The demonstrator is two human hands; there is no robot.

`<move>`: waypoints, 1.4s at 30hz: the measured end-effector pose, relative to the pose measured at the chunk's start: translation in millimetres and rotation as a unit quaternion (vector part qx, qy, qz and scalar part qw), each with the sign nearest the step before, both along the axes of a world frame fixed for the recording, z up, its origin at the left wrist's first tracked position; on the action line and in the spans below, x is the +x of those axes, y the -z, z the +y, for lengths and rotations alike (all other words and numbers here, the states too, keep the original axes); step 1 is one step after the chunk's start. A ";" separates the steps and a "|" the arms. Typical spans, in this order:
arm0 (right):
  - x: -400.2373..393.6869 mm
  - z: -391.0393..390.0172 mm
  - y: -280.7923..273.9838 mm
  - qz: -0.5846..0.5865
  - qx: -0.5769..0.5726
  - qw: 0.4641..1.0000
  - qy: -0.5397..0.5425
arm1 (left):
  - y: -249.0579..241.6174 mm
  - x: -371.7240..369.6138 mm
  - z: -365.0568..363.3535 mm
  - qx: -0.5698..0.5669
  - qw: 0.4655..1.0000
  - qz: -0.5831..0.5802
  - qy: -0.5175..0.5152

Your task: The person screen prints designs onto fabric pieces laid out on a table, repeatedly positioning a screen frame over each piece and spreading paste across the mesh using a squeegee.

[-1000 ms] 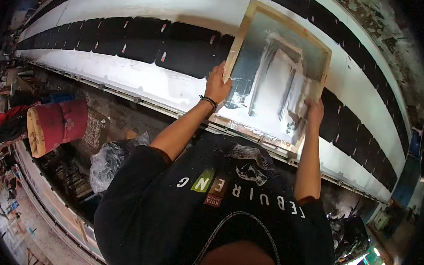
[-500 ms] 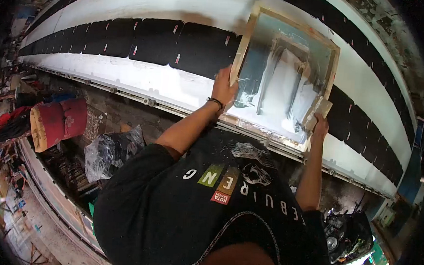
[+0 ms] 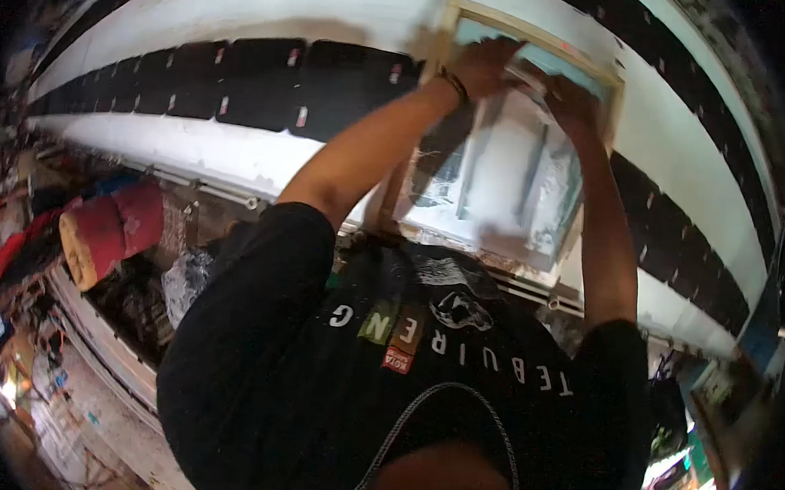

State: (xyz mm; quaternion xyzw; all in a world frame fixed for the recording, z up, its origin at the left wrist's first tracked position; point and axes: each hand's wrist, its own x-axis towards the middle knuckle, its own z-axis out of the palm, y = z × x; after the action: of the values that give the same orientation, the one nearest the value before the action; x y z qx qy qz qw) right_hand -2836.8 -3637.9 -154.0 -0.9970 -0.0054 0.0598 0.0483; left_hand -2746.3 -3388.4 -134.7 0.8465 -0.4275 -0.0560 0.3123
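Note:
A wooden-framed printing screen [image 3: 611, 124] lies on the long white table, over the row of black fabric pieces. Ink smears and a pale central panel show on its mesh [image 3: 505, 162]. Near the far end of the screen, both hands grip a squeegee [image 3: 530, 79], which is blurred and largely covered by the fingers. My left hand [image 3: 486, 67] is closed on its left part, with a dark bracelet at the wrist. My right hand [image 3: 570, 105] is closed around the right part.
Black fabric pieces [image 3: 254, 79] run in rows along the white table [image 3: 227, 150]. A rail with bolts [image 3: 251, 203] follows its near edge. To the lower left are a red and yellow padded bundle [image 3: 115, 228] and a clear plastic bag [image 3: 185, 282].
My left hand has left the screen's left edge and joined the squeegee. My right hand has carried the squeegee from the near right corner to the screen's far end.

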 end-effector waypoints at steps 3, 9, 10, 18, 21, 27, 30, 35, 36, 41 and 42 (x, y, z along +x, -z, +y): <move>7.5 7.9 19.4 -0.079 0.031 0.996 0.004 | 8.4 7.2 -9.3 0.023 0.992 0.122 0.021; -198.9 114.0 11.5 -0.040 0.080 0.995 0.049 | 19.8 -173.3 81.3 0.012 0.988 0.150 0.025; -239.3 132.0 13.0 -0.200 0.068 0.977 0.029 | 19.1 -203.5 95.7 0.012 0.988 0.146 0.051; -283.2 157.0 -33.7 -0.091 0.153 0.982 0.070 | 44.4 -195.0 120.8 -0.111 0.986 0.121 -0.039; -290.2 155.1 -27.8 -0.037 0.128 0.988 0.075 | 61.0 -129.1 120.7 0.004 0.959 -0.075 -0.274; -314.3 150.4 -19.9 -0.112 0.171 0.975 0.089 | 113.3 -77.8 116.4 0.106 0.932 -0.039 -0.344; -329.2 135.7 -14.2 -0.135 0.327 0.914 0.199 | 113.6 -81.3 117.8 -0.002 0.943 -0.099 -0.319; -350.8 91.4 -18.6 -0.127 0.502 0.703 0.487 | 49.5 -100.9 115.6 -0.071 0.945 -0.075 -0.310; -350.7 82.2 -20.7 -0.197 0.519 0.683 0.475 | 32.1 -106.1 115.5 -0.102 0.945 -0.054 -0.306; -363.7 11.8 21.3 -0.182 0.729 0.472 0.461 | -46.2 -140.3 111.3 -0.215 0.936 -0.142 -0.239; -364.7 11.1 20.3 -0.190 0.734 0.464 0.458 | -62.9 -149.7 108.5 -0.263 0.935 -0.044 -0.235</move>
State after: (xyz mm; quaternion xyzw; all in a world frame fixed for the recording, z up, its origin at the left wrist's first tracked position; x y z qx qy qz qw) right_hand -3201.6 -3626.8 -174.4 -0.4411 0.4013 -0.1873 0.7806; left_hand -2896.0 -3280.0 -71.9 0.8121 -0.2295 0.1703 0.5088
